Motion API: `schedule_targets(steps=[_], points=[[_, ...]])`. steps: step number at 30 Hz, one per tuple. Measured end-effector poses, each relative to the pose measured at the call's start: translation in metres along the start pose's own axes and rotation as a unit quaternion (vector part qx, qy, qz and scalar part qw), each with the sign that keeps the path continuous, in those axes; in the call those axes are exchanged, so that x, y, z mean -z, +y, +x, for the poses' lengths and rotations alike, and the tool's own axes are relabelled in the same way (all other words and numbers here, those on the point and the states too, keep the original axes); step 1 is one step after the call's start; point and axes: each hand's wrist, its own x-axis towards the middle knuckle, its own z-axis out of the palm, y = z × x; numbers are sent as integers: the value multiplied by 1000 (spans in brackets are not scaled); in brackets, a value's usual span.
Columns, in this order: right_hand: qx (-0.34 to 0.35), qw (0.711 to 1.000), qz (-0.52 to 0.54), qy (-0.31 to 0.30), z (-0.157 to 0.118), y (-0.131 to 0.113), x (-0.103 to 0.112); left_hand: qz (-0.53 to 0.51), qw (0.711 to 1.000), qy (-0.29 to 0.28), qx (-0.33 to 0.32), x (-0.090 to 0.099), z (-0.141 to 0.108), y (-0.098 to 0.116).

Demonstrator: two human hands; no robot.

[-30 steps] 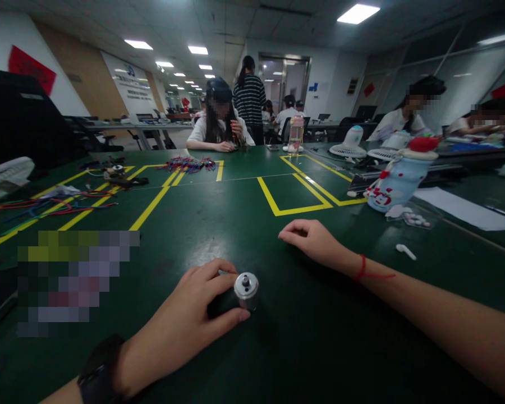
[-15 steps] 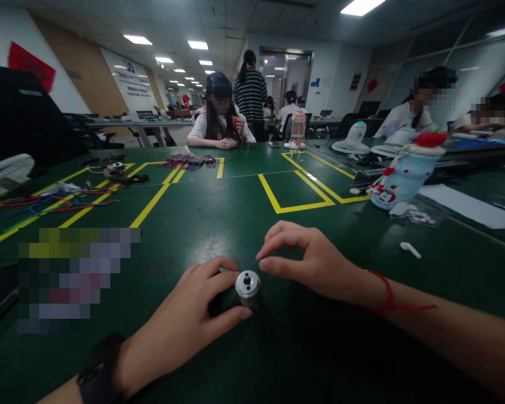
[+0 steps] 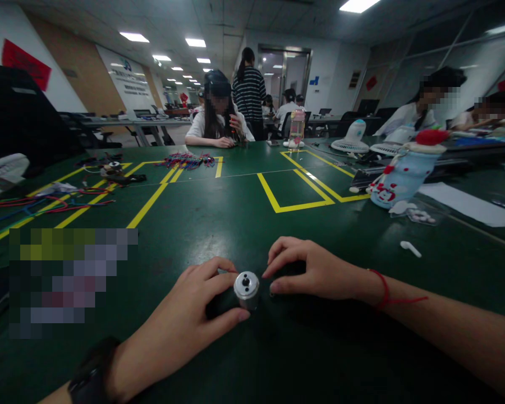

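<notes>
"Where is the metal cylinder point(image 3: 246, 290)?"

"Upright on the green tabletop point(image 3: 210, 216), near side, its round end facing up, steadied in the left hand point(image 3: 193, 303), with fingers along its left and the thumb at its near edge."

"And the right hand point(image 3: 315, 270)?"

"It hovers low just right of the cylinder, apart from it, thumb and fingers parted by a narrow gap. A small dark part point(image 3: 271, 292) sits at the thumb tip; whether it is gripped, the view cannot tell."

"What surrounds them?"

"A white earbud point(image 3: 411, 249) lies to the right, with a pale blue bottle point(image 3: 408, 175) beyond it, beside a sheet of paper point(image 3: 467, 205). Colored wires point(image 3: 189, 161) lie bunched at far left, and a person point(image 3: 219, 115) in a dark cap sits at the far edge."
</notes>
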Motion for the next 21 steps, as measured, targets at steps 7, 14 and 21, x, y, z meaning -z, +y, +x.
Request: schedule_targets(steps=[7,14,21], points=[[-145,952,60,264,5,34,29,0,1000,11,0,0,-10,4],[-178,928,18,327,-4,69,54,3,1000,17,-6,7,-14,18],[-65,994,-32,85,-9,-7,21,1,1000,11,-9,21,-32,28]])
